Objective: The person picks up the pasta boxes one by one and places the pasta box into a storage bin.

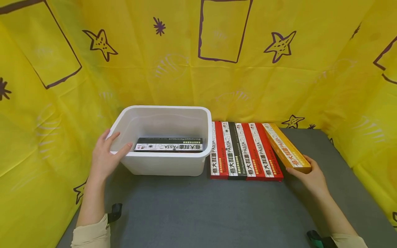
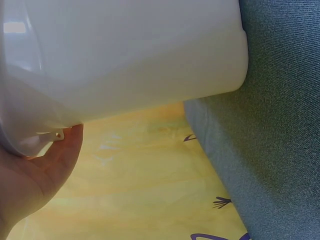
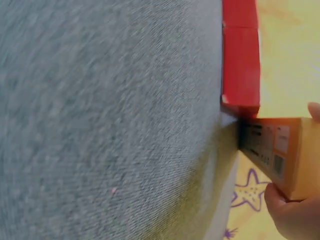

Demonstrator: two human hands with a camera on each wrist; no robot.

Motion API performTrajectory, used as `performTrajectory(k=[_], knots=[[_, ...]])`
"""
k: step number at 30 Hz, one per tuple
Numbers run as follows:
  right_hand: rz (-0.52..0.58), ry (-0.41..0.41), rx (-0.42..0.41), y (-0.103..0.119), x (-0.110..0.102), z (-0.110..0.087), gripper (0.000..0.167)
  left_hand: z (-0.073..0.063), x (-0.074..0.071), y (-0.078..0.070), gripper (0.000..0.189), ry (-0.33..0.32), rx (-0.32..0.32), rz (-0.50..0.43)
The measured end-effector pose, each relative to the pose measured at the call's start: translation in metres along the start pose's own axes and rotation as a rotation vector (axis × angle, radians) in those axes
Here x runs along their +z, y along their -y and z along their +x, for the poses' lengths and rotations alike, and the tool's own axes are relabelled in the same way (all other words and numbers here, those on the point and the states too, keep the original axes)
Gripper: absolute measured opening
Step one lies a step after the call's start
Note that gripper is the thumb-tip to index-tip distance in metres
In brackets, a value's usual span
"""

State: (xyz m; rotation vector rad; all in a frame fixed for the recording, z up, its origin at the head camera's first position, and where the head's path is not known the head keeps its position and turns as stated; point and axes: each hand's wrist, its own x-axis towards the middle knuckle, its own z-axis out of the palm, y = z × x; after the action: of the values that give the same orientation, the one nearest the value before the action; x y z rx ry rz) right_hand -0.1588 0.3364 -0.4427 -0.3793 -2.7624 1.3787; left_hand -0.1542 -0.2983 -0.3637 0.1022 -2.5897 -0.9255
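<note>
A white plastic bin [image 1: 167,165] stands on the table, and my left hand [image 1: 107,155] grips its left rim. In the left wrist view, fingers [image 2: 65,155] of that hand reach under the rim of the bin [image 2: 125,60]. Inside the bin lies a black-and-white pasta box [image 1: 169,145]. At the right, my right hand [image 1: 311,177] pinches the near end of an orange pasta box [image 1: 286,148]. That near end is raised off the table, as the right wrist view of the orange box [image 3: 277,145] shows; its far end is low beside the row of boxes.
Between the bin and the orange box, several red and black pasta boxes [image 1: 245,151] lie side by side, lengthwise away from me. A grey cloth [image 1: 192,206] covers the table. Yellow patterned sheeting [image 1: 173,69] hangs behind and at both sides.
</note>
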Motion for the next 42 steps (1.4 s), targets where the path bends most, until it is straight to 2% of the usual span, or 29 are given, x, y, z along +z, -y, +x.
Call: performTrajectory(k=[9,17,23,28,35,42], knots=[[0.064,-0.131,0.019,0.008,0.001,0.0,0.089,0.0,-0.001,-0.001,0.069,0.019,-0.02,-0.005],[0.129,-0.236,0.098,0.013,0.002,0.003,0.082,0.0,-0.001,0.0,0.068,0.024,-0.022,-0.007],[0.207,-0.294,0.126,0.017,0.0,0.001,0.078,0.0,-0.001,0.0,0.068,0.018,-0.015,-0.014],[0.32,-0.33,0.135,0.023,-0.004,-0.001,0.074,-0.001,0.0,0.001,0.068,0.012,-0.011,-0.013],[0.554,-0.388,0.123,0.03,-0.009,-0.005,0.069,0.0,0.001,0.002,0.068,0.01,-0.011,-0.015],[0.736,-0.398,0.066,0.04,-0.012,-0.01,0.062,0.0,0.001,0.002,0.068,0.012,-0.017,-0.012]])
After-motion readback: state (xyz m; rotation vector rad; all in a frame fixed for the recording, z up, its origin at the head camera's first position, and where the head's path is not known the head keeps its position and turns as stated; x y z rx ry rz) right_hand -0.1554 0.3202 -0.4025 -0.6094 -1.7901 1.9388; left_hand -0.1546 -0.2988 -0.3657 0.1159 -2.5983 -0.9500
